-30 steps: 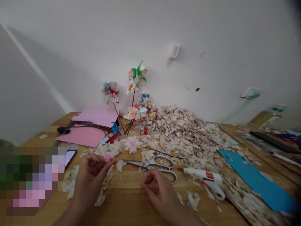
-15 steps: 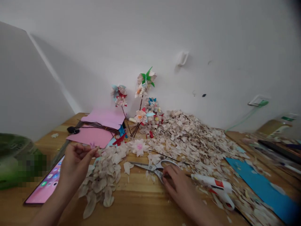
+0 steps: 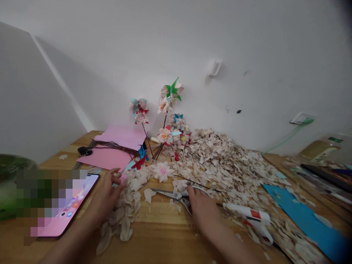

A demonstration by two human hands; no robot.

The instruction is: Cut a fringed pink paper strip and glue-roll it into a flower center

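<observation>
My left hand (image 3: 106,198) pinches a small pink paper piece (image 3: 123,178) between thumb and fingers, just above a heap of pale dried petals (image 3: 126,212). On the wooden table (image 3: 156,234), my right hand (image 3: 203,211) has its fingers curled over the handles of metal scissors (image 3: 178,195). The blades lie flat, slightly apart, pointing left. Part of the handles is hidden under the fingers. Beyond the scissors lies a white petal flower (image 3: 162,171) with a pink centre.
A glue gun (image 3: 253,216) lies right of my right hand, beside a blue sheet (image 3: 302,223). Behind are a large petal pile (image 3: 228,157), petal flowers on stems (image 3: 165,135) and pink sheets (image 3: 107,157). A phone (image 3: 74,209) and green bag (image 3: 16,194) are at left.
My left hand has moved right and slightly down with the pink piece, uncovering more of the phone. My right hand has shifted slightly on the scissors handles.
</observation>
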